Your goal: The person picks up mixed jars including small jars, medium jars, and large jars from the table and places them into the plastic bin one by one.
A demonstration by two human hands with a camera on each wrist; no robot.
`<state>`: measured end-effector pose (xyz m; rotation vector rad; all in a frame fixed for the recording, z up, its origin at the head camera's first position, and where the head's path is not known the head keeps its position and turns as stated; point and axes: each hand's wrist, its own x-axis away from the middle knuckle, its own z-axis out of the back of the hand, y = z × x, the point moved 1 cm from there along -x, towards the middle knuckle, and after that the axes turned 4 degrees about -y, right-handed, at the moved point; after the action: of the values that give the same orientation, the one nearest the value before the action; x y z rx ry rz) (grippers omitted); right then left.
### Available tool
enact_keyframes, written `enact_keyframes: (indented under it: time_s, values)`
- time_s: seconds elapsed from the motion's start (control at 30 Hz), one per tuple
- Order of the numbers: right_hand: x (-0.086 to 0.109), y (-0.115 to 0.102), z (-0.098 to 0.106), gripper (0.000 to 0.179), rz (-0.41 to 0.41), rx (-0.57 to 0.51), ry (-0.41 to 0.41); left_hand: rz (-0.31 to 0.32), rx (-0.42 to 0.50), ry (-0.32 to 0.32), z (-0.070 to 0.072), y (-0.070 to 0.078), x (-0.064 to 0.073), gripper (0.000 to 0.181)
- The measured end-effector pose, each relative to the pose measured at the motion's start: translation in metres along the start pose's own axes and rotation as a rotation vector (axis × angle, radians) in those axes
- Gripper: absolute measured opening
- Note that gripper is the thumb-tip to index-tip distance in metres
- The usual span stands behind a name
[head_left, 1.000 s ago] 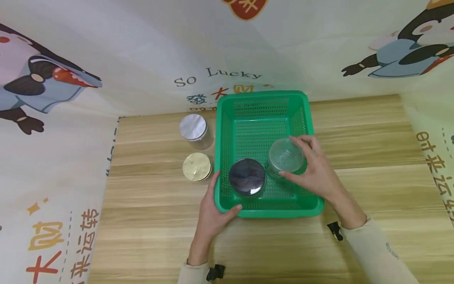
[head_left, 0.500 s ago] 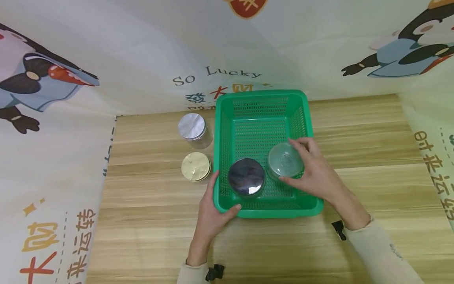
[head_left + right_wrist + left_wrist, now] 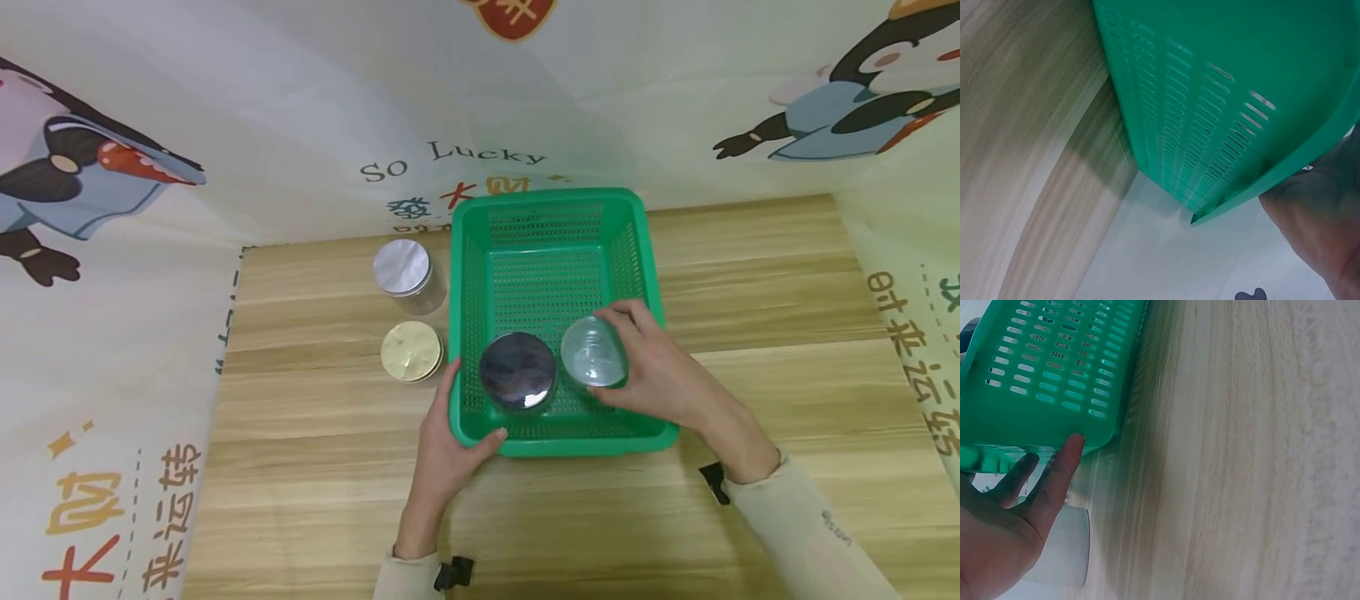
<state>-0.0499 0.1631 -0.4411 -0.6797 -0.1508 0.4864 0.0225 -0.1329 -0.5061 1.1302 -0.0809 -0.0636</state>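
Leftmost, on the wood-grain table [image 3: 315,408]: a silver-lidded jar [image 3: 408,275], clear-sided, upright, lid to the ceiling. Nearer the person, a gold-lidded jar [image 3: 411,352], lid also up, its body mostly hidden beneath. Both just beside the basket's left side.

Next, left hand [image 3: 444,446]: thumb and fingers spread wide round the near left corner of the green basket [image 3: 566,448], thumb on the near rim, fingers nearly straight along the outer left wall. Touches the basket, not wrapped round it.

Basket flat on the table, mouth up, long axis running from the person toward the printed backdrop [image 3: 637,100]. Inside, near left corner: a dark-lidded jar [image 3: 517,372], lid up, axis close to vertical.

Just right of that, in the basket's near right part: a clear container [image 3: 591,352]. Round end faces up; axis runs upward, exact lean hard to judge. Cannot tell whether it touches the basket floor.

Right hand [image 3: 654,371] comes in over the basket's right side. Thumb on the container's near edge, fingers on the far edge: a part-open pinch, the container firmly between. Farthest right, a cream sleeve [image 3: 810,533] slants in toward that wrist.
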Motion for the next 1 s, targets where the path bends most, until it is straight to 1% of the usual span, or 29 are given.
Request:
enact_keyframes:
  time_s: [0.23, 0.43, 0.53, 0.73, 0.9, 1.0]
  values:
    - [-0.0003, -0.0005, -0.0007, 0.09, -0.01, 0.029, -0.024, -0.004, -0.001, 0.001, -0.0005, -0.0015, -0.0009, 0.105]
    - [-0.0015, -0.0037, -0.0011, 0.09, -0.027, 0.04, -0.07, -0.009, -0.03, 0.015, 0.0011, -0.0009, -0.0001, 0.105]
    - [-0.0007, -0.0055, -0.0031, 0.092, -0.032, 0.051, -0.086, -0.004, -0.026, 0.013, 0.0019, -0.0006, 0.0002, 0.105]
    - [0.0028, -0.0085, -0.0053, 0.096, -0.018, 0.099, -0.084, 0.004, -0.02, 0.004, 0.0025, -0.0004, -0.0004, 0.106]
    - [0.0072, -0.0089, -0.0066, 0.097, -0.018, 0.118, -0.096, 0.012, -0.012, 0.001, 0.0003, -0.0005, 0.0004, 0.106]
    - [0.0077, -0.0087, -0.0084, 0.097, -0.014, 0.122, -0.087, 0.013, -0.01, -0.006, 0.0013, -0.0003, -0.0001, 0.106]
